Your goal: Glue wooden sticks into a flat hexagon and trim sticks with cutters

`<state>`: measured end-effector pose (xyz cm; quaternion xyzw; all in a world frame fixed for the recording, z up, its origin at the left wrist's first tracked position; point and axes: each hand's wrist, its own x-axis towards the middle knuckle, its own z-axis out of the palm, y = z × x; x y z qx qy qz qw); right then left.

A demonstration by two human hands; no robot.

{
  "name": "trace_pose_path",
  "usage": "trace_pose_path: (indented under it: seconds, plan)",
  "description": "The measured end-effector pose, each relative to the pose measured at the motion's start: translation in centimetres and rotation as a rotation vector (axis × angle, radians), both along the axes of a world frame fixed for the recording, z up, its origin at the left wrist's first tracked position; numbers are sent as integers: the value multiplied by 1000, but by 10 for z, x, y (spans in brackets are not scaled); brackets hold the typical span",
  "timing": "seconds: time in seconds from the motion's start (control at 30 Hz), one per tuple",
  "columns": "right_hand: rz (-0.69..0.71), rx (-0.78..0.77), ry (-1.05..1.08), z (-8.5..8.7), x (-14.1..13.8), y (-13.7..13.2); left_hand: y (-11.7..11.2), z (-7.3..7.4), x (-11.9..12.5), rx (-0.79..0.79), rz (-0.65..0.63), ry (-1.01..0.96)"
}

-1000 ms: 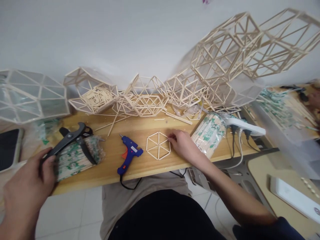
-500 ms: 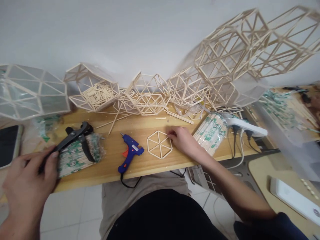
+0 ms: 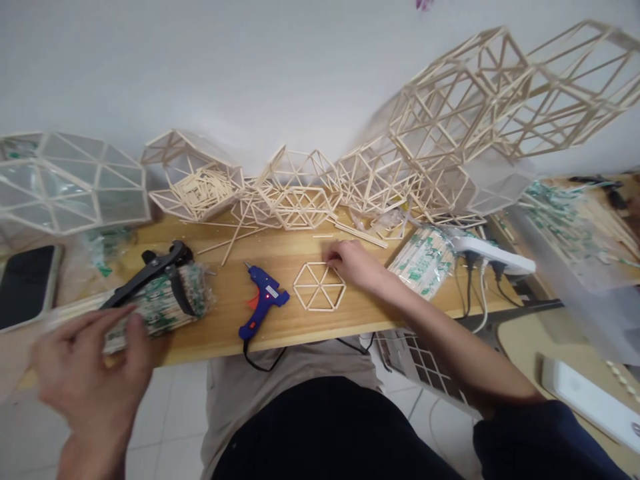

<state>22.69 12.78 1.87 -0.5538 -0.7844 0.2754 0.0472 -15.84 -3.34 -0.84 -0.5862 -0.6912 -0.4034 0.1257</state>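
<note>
A flat hexagon of wooden sticks with spokes lies on the wooden table. My right hand has its fingertips closed at the hexagon's upper right edge. My left hand hovers at the near left, thumb and fingers apart, holding nothing. Just beyond it, a black plier-like cutting tool rests on a plastic-wrapped bundle of sticks. Between my hands lies a blue hot glue gun with an orange trigger and a small red light, its nozzle pointing away from me.
Lattice structures of sticks stand along the wall. One stick shell holds a pile of short sticks. A second stick bundle and a white power strip with cables sit at right. A phone lies far left.
My left hand has let go of the black cutting tool and drawn back toward me. The hexagon has turned slightly under my right hand, which has moved a little left and away.
</note>
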Motion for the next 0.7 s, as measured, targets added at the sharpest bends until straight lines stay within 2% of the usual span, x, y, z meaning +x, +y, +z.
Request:
trace_pose_path:
  seconds: [0.03, 0.07, 0.13, 0.23, 0.3, 0.37, 0.43, 0.6, 0.63, 0.7]
  plan:
    - [24, 1, 4, 1, -1, 3, -2, -1, 15, 41, -31, 71]
    - [52, 0, 11, 2, -3, 6, -4, -2, 32, 54, -120, 106]
    - [114, -2, 29, 4, -8, 13, -6, -2, 67, -26, -280, 81]
    - [210, 4, 60, 1, -20, 20, -8, 1, 107, -139, -392, 31]
    - [274, 20, 88, -3, -28, 22, -8, 5, 116, -168, -391, -4]
    - [336, 40, 124, -8, -35, 19, -7, 11, 109, -157, -319, 0]
    - [397, 56, 165, -11, -40, 13, -5, 17, 89, -154, -210, 18]
    - [508, 73, 238, -9, -49, -12, -2, 31, 17, -145, 34, 76]
    - [512, 80, 245, -7, -49, -18, -2, 32, 1, -124, 100, 95]
    - [491, 63, 270, -3, -45, -29, -2, 33, -28, -184, 242, 115]
